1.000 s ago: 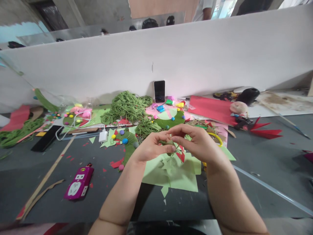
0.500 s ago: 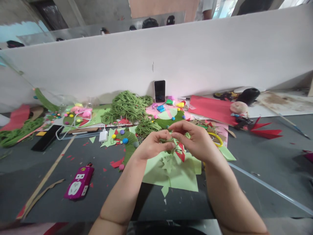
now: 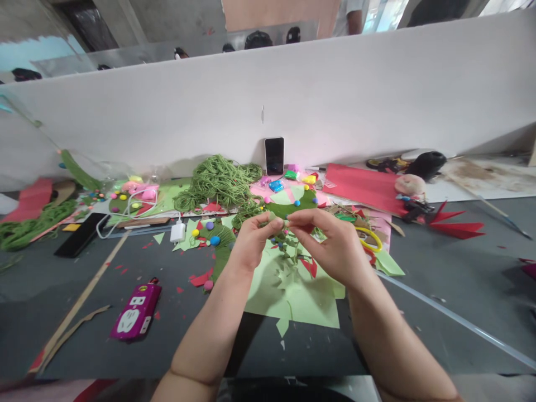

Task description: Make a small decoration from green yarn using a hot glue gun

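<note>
My left hand and my right hand meet above the middle of the grey table, fingertips pinched together on a small green yarn piece that dangles between them. Below the hands lies a light green paper sheet with cut-out edges. Just beyond the fingers sit a dark green felt shape dotted with coloured pom-poms and a pile of green yarn.
A phone leans on the white partition at the back. A purple power strip, a white charger, red paper, yellow-handled scissors and a cardboard strip lie around. People stand beyond the partition.
Both hands have lifted and moved slightly away from me, carrying the green yarn piece upward; the fingertips now pinch closer together.
</note>
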A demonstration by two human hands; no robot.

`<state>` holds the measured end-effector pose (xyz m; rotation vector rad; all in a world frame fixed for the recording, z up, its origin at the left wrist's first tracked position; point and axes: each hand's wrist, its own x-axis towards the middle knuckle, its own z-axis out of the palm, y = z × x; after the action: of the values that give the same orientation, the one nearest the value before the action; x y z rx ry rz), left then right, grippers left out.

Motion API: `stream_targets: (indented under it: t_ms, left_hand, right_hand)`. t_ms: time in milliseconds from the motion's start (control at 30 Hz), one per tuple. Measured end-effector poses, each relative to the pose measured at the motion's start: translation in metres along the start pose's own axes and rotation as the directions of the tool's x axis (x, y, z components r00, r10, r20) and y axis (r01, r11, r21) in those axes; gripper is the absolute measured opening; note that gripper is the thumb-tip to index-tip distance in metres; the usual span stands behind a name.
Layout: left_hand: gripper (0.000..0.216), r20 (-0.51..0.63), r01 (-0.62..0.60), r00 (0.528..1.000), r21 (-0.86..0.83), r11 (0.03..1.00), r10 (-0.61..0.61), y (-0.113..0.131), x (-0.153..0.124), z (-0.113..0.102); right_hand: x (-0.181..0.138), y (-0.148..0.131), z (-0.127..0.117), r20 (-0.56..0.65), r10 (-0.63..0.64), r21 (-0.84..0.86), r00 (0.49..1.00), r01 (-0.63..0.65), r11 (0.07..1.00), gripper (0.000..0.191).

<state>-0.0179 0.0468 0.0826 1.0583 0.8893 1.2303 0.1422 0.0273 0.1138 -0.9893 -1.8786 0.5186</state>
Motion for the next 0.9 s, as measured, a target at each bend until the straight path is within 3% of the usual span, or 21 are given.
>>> stream_targets:
  t_ms: [200, 900]
  left_hand:
    - [0.021, -0.054, 0.036, 0.997, -0.167, 0.985, -0.046, 0.005, 0.000, 0.001]
    - [0.020, -0.176, -0.024, 0.984, -0.352, 0.936, -0.041, 0.007, -0.001, 0.010]
  right_hand:
    - [0.000, -0.001, 0.005, 0.022, -0.165, -0.121, 0.986, 0.166, 0.979, 0.017]
    - [-0.002, 0.006, 0.013, 0.038, -0.218, -0.158, 0.975, 0.222, 0.962, 0.020]
